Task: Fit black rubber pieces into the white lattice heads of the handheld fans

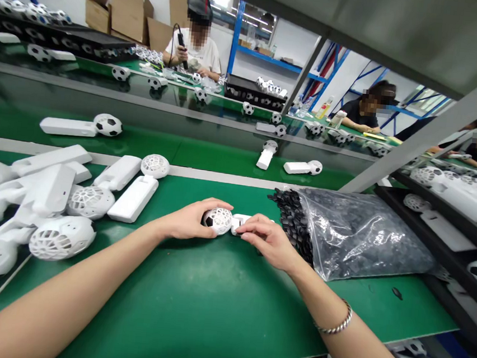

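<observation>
A small white handheld fan with a football-patterned round head (218,220) lies on the green table (193,298) between my hands. My left hand (194,220) curls around the round head. My right hand (267,240) is closed on the fan's white handle, fingertips pinched at its near end. Just right of my right hand, a clear plastic bag (355,235) spills small black parts (292,215) onto the table.
A pile of white fan bodies (51,200) lies at the left. Finished fans (81,126) sit on the green conveyor belt behind. Other people work across the belt. A grey post (419,140) slants at right, with trays of fans (452,194) beyond it.
</observation>
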